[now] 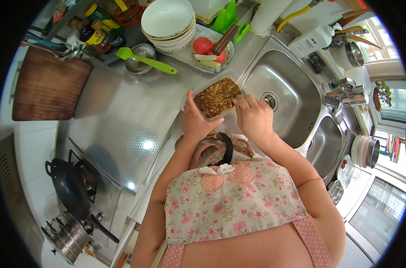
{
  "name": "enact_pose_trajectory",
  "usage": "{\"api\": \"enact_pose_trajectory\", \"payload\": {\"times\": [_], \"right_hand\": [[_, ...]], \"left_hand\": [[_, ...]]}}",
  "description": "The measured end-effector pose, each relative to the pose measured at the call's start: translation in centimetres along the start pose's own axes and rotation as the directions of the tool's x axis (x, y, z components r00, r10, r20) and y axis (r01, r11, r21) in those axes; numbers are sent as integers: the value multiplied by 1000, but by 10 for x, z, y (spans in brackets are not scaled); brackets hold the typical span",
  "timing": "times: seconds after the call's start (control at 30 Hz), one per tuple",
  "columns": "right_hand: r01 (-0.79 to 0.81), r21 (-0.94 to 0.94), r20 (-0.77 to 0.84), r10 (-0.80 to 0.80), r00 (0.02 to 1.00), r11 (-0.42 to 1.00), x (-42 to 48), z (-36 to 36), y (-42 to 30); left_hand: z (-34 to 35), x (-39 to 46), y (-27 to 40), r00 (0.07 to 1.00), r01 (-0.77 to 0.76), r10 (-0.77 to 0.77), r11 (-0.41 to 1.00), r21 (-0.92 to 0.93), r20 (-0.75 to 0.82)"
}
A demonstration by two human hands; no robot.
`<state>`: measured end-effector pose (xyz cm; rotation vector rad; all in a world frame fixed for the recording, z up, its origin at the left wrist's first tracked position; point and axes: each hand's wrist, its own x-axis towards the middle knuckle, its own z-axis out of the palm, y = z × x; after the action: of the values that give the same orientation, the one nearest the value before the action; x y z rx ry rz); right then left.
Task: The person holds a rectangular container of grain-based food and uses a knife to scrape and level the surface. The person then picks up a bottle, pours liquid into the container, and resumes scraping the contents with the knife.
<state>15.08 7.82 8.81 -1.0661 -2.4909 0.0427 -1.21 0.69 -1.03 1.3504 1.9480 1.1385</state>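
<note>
A clear plastic container [208,118] filled with a brown, crumbly food [218,97] is held in front of me, above the counter's edge by the sink. My left hand [197,119] grips its left side, thumb along the near wall and fingers up the far side. At the right rim, my right hand [255,115] has its fingers curled and pinched together. Its fingertips overlap the container's edge and the food; whether they also hold a small piece is hidden.
A double steel sink [290,83] lies to the right. Behind stand stacked bowls [168,20], a tray [176,53] with tomatoes [203,45], and a green brush [146,60] across a metal bowl [141,67]. A wooden cutting board [49,87] and a wok [69,187] are left.
</note>
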Motion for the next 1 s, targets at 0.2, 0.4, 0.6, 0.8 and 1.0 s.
{"api": "enact_pose_trajectory", "payload": {"times": [0.2, 0.4, 0.6, 0.8, 1.0], "right_hand": [[97, -22, 5, -96, 995, 995, -24, 49, -21], [259, 83, 185, -270, 945, 962, -4, 46, -54], [251, 25, 162, -251, 954, 968, 26, 27, -58], [54, 57, 80, -59, 995, 997, 59, -4, -17], [306, -58, 288, -277, 917, 950, 15, 70, -20]], "left_hand": [[1, 0, -2, 1000, -6, 6, 999, 44, -7], [7, -1, -18, 996, -72, 74, 996, 48, -46], [14, -1, -38, 997, -79, 80, 996, 27, -14], [-2, 1, 3, 1000, 17, -17, 1000, 5, 21], [1, 0, -6, 1000, -1, 0, 999, 52, 14]]}}
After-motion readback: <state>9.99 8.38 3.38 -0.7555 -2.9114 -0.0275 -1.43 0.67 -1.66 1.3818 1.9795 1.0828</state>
